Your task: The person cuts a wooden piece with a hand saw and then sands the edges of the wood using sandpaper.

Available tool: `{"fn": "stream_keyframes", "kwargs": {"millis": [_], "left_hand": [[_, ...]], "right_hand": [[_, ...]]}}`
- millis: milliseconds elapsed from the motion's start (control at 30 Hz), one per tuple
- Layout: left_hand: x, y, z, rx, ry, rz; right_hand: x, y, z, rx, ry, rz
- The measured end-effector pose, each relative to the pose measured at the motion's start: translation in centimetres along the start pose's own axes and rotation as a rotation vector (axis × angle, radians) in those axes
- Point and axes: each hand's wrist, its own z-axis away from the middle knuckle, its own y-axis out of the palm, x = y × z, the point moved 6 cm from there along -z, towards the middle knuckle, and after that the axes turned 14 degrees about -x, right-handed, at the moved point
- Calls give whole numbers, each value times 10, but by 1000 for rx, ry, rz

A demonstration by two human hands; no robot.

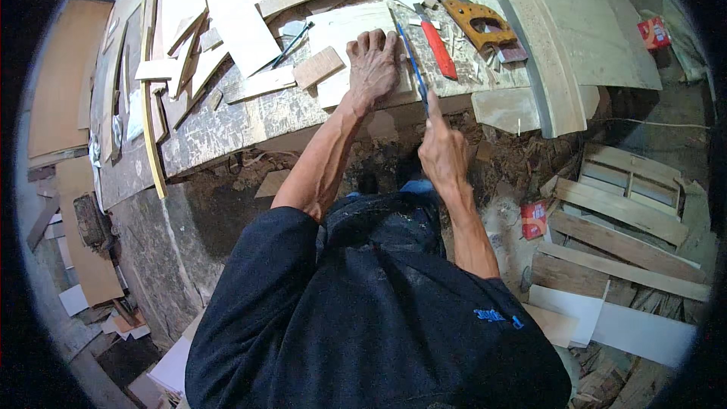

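Observation:
My left hand (374,68) presses down on a pale wooden board (356,24) at the bench's near edge, its fingers bent and slightly apart. A long, thin blue blade (411,59), like a hacksaw blade, runs along the board's right edge. My right hand (443,153) is closed around its near end, just off the bench edge. Whether the blade touches the board I cannot tell. Beside my left hand lies a small wooden block (318,68). To the right of the blade lie a red-handled utility knife (437,47) and a handsaw (478,24) with a yellow-brown wooden grip.
Several wood offcuts (235,23) and a thin blue tool (291,45) crowd the worn workbench (257,123). A long curved-looking panel (530,30) overhangs its right side. Wooden frames and boards (621,197) lie at right, near a red box (534,220). A yellow strip (151,136) sticks out at left.

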Motion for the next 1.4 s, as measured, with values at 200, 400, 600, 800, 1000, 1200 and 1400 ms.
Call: {"fn": "stream_keyframes", "kwargs": {"millis": [200,400,600,800,1000,1200,1400], "left_hand": [[-3,7,1,26,-11,1],[-2,-2,-1,42,-12,-3],[4,7,4,73,-42,-35],[-8,4,-3,90,-11,-1],[6,6,6,86,-65,-15],[-6,13,1,109,-9,-17],[2,9,0,114,-35,-25]], "right_hand": [[-9,23,-20,22,-54,59],[-2,6,-7,33,18,62],[-4,9,-3,-16,-9,2],[-12,15,-22,-37,-27,22],[-12,12,12,-13,-57,19],[-12,25,-35,-32,-17,56],[-23,15,13,-13,-13,-71]]}}
